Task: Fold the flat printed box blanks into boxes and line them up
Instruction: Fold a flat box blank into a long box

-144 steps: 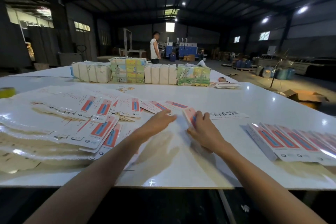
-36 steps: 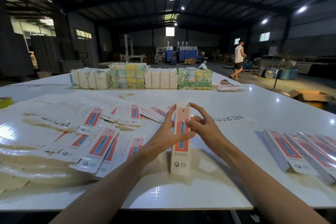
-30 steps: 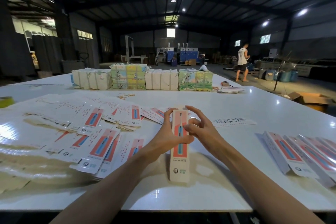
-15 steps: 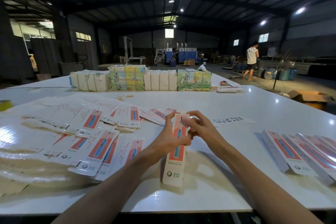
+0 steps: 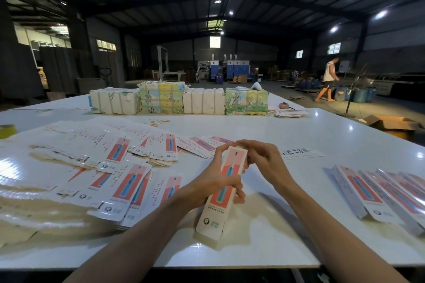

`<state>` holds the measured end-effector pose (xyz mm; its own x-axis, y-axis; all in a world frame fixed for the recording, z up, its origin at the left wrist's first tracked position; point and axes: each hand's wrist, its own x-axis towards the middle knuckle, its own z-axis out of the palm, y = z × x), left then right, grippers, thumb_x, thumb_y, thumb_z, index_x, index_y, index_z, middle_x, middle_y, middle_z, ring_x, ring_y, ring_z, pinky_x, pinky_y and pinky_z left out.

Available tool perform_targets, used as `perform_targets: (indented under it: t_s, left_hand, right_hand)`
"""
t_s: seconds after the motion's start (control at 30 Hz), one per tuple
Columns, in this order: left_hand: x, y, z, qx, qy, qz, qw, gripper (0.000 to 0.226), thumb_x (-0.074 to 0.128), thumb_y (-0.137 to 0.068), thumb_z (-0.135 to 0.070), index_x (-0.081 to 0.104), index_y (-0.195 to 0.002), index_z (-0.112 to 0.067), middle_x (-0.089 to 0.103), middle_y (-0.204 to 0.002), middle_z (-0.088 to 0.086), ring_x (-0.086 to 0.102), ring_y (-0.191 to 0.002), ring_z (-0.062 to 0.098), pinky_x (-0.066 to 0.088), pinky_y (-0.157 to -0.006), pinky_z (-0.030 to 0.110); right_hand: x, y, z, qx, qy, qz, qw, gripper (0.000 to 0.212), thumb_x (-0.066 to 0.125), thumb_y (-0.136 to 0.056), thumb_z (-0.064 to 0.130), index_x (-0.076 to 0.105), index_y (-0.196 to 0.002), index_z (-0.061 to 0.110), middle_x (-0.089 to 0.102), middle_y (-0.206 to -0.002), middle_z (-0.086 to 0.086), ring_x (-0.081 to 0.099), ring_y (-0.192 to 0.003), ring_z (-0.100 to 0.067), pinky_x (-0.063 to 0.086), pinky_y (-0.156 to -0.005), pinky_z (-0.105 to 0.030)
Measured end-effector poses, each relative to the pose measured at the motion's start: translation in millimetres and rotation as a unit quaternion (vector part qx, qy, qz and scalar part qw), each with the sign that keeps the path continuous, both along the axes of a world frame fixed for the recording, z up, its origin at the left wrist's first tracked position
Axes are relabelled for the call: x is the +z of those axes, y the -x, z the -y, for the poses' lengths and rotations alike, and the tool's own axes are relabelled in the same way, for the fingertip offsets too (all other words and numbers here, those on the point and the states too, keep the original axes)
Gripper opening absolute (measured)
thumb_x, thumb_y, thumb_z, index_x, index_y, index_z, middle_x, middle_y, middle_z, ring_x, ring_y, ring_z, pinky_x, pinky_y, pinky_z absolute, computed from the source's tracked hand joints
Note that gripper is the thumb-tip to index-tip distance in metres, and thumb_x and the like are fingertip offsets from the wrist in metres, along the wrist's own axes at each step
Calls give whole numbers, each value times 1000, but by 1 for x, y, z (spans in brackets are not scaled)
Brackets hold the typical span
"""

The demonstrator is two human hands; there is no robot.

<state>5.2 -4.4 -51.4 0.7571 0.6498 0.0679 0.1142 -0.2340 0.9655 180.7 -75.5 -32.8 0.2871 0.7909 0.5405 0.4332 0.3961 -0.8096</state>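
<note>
Box in hand (image 5: 216, 211): a long, narrow carton, already raised from flat into a tube, was held tilted over the near part of the table (image 5: 253, 234), with its near end lowest. Whether that end was closed could not be told.
Left hand (image 5: 212, 185): was wrapped round the middle of the box, thumb across the printed face and fingers curled under to its right edge.
Right hand (image 5: 264, 163): grasped the far end of the box, fingers curled over the end flap. How far the flap was tucked in was hidden.
Step, as judged: closing of the far end, after which this box would be ready to join the row.
Surface of box: glossy white card with a pink and red panel bearing a slim blue figure, and small marks and print toward the near end. It was light stock with crisp creases.
Finished boxes (image 5: 379, 193): lay at the right, side by side and touching, well apart from the hands.
Flat blanks (image 5: 119, 167): lay at the left in a broad, loose, overlapping spread.
Progress, as judged: a short row was done and a far larger share of blanks was left.
Wrapped bundles (image 5: 161, 99): stood in a line at the far edge of the table.
</note>
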Motion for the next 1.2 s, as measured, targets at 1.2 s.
perform_targets:
  t_s: [1.2]
  left_hand:
    - [-3,6,-2,37,-19,18,999,104,87,-70,-12,25,-122,-79,61,-114,11,79,-73,31,63,-58,36]
  right_hand:
    - [7,8,1,140,130,-305,933,24,70,-96,6,79,-118,3,78,-117,-17,76,-109,-29,64,-85,-33]
